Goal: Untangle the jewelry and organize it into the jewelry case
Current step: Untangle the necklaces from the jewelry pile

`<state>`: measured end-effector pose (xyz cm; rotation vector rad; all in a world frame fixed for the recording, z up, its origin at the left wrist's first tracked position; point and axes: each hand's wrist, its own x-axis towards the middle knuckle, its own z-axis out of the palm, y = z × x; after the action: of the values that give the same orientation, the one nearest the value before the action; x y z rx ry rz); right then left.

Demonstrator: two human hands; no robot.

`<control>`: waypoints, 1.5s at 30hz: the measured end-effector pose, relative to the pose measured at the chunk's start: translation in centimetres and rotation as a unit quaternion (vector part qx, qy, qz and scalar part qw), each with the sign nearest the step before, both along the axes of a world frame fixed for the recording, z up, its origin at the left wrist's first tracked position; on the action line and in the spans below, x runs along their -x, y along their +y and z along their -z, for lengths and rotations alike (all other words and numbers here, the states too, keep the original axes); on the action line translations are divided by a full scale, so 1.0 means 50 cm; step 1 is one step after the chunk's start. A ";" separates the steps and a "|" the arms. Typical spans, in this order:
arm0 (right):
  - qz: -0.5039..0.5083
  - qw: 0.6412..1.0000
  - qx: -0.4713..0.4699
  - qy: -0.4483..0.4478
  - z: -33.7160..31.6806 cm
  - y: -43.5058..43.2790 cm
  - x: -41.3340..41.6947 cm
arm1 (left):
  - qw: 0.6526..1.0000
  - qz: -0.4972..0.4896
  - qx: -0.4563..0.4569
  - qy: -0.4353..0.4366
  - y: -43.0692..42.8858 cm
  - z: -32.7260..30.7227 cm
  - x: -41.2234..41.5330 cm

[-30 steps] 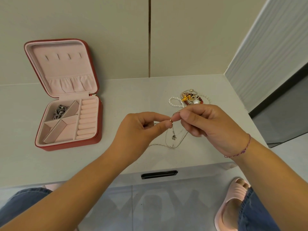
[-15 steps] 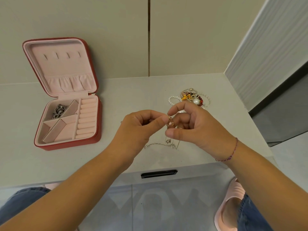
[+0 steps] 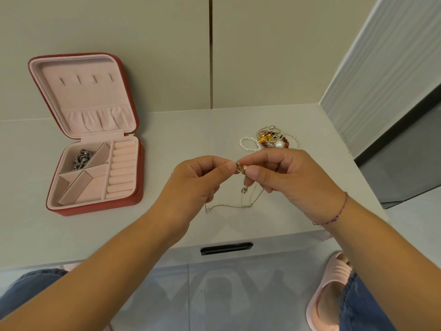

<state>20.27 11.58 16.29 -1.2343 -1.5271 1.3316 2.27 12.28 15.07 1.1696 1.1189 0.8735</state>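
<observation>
With the left hand (image 3: 193, 185), pinching one side of a small gold ring (image 3: 239, 168) between thumb and forefinger, the other fingers curled in. With the right hand (image 3: 291, 177), pinching the other side of the same ring, forefinger on top, thumb below. Both held up above the counter (image 3: 167, 130), close to its near edge and a little right of centre.

Hanging from under the right hand's fingers, a thin silver chain (image 3: 236, 206) with a tiny pendant, trailing down onto the counter and running left beneath the left hand. Cannot tell whether caught on the ring. Round the right wrist, a thin purple cord (image 3: 334, 215).

Just beyond the right hand, farther back on the counter, a tangled pile (image 3: 269, 139) of pearls, red beads and gold bits.

Well off to the left, the red case (image 3: 141, 177), open, lid leaning back toward the wall, pink lining inside. In its far-left compartment, a dark silver piece (image 3: 82, 158); down its right side, a row of pink rolls (image 3: 121, 168).

Under the counter's near edge, a black pull (image 3: 226, 248). At lower right, on the floor, a pink slipper (image 3: 331, 280) below a blue jeans leg.
</observation>
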 end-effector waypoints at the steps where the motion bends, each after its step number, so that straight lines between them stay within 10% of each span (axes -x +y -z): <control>1: 0.001 1.000 0.007 0.004 0.000 0.000 -0.001 | 1.000 0.000 -0.001 -0.005 0.000 -0.001 0.000; 45: 0.017 0.994 0.080 0.073 -0.003 0.005 -0.009 | 0.985 0.040 -0.134 0.105 0.002 -0.006 0.007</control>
<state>20.71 11.82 16.44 -1.2256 -1.3146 1.5112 1.90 12.36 15.35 1.5483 1.1387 0.8711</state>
